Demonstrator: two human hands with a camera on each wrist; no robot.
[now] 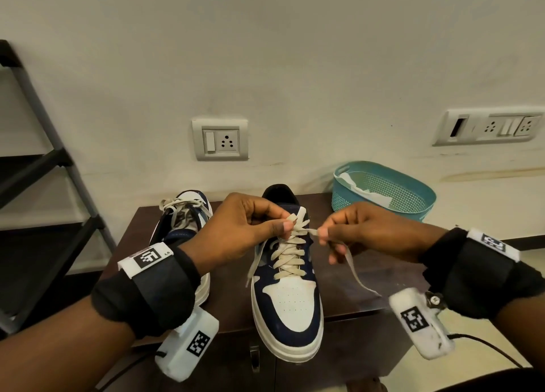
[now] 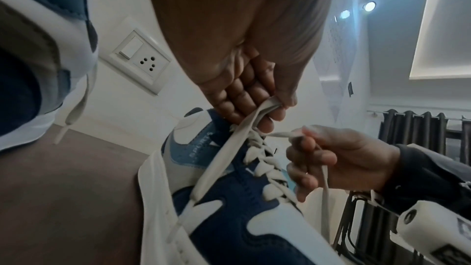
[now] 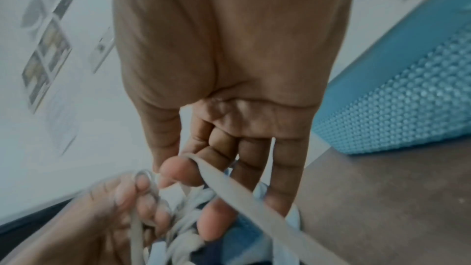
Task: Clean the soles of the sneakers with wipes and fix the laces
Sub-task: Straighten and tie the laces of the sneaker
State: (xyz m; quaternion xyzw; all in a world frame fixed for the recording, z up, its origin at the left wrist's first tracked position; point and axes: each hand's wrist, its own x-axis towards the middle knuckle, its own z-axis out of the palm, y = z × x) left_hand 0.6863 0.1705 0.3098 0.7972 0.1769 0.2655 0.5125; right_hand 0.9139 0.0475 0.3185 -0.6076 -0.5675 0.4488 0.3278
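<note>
Right hand [image 3: 229, 67] grip on lace [image 3: 244, 192]

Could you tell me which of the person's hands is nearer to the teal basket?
Right. The right hand pinches a lace end just in front of the teal basket, near its lower left side. The left hand holds the other lace end farther left, across the sneaker.

flat woven cloth laces [image 1: 290, 251], perforated plastic basket [image 1: 392, 197], matt dark wood-look cabinet top [image 1: 368, 288]

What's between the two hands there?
A short taut stretch of the shoelace spans from left hand to right hand, above the sneaker; head view.
</note>
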